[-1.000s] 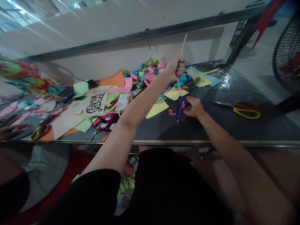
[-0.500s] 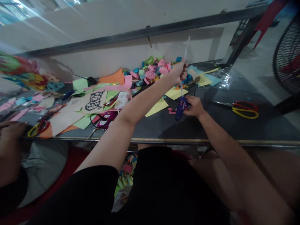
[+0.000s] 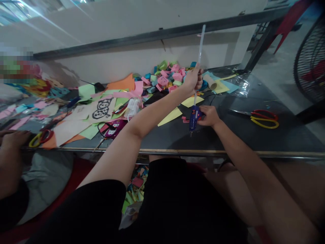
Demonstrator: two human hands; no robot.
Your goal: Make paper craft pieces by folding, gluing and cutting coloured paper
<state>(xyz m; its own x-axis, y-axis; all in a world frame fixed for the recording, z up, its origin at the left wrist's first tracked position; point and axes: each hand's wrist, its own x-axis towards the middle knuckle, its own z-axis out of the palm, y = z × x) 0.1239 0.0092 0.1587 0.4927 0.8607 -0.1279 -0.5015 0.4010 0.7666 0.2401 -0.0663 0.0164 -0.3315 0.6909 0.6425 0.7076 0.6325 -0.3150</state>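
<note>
Glue gun (image 3: 193, 118), one: over the worktop (image 3: 243, 137), near its front edge, nozzle down; our right hand (image 3: 210, 116) has fingers curled around the handle. Glue stick (image 3: 202, 42), one: lower end at the gun's rear, long remainder outside, seated partly, we judge; our left hand (image 3: 194, 81) clenched around it.

Glue gun (image 3: 193, 119) and clear glue stick (image 3: 201, 44), held over dark table (image 3: 241, 140).
Left hand (image 3: 194, 80) closed round the stick, its lower end at the gun's back; right hand (image 3: 209, 116) grips the handle, nozzle toward the near edge. Behind: heap of coloured paper pieces (image 3: 175, 75), cardboard tube (image 3: 210, 82) near it. Right: red-and-yellow scissors (image 3: 265, 119). Far left: another person's hand (image 3: 15, 138).
</note>
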